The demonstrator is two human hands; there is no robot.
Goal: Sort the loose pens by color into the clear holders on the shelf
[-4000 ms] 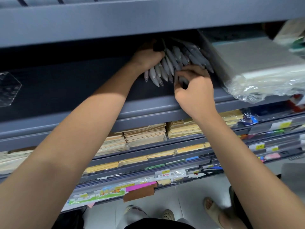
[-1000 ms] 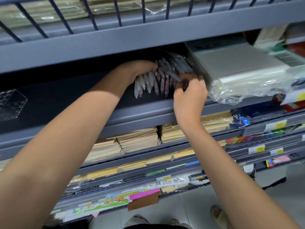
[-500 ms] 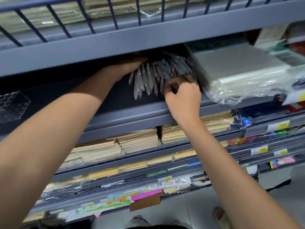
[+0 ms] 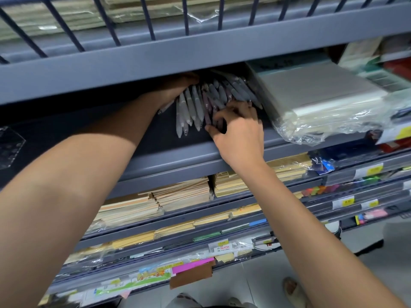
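Filling most of the view: a grey-blue metal shelf [image 4: 173,158] in several tiers, the tier above fronted by a barred rail [image 4: 146,21]. On the right of the working tier, a wrapped stack of paper [image 4: 318,101] in loose clear plastic, its film hanging over the front lip. One tier down, brown envelopes [image 4: 178,194] packed flat in stacks. Pens [image 4: 191,107] lie fanned on the working tier just left of the paper stack, tips pointing toward the front edge; pale frosted ones on the left of the fan, darker purple-tinted ones in the middle, grey ones at the right rear. Right hand [image 4: 240,130] sits over the near middle of the fan, fingers and thumb curled in on the darker pens, clamped on them. Left hand [image 4: 175,87] reaches in under the upper tier and rests on the far ends of the pale pens; its fingers are in shadow, cannot tell whether apart or closed. Clear holder [image 4: 10,147] at the far left edge, well apart from the pens. Yellow price labels [image 4: 347,202] on lower tiers, print unreadable.
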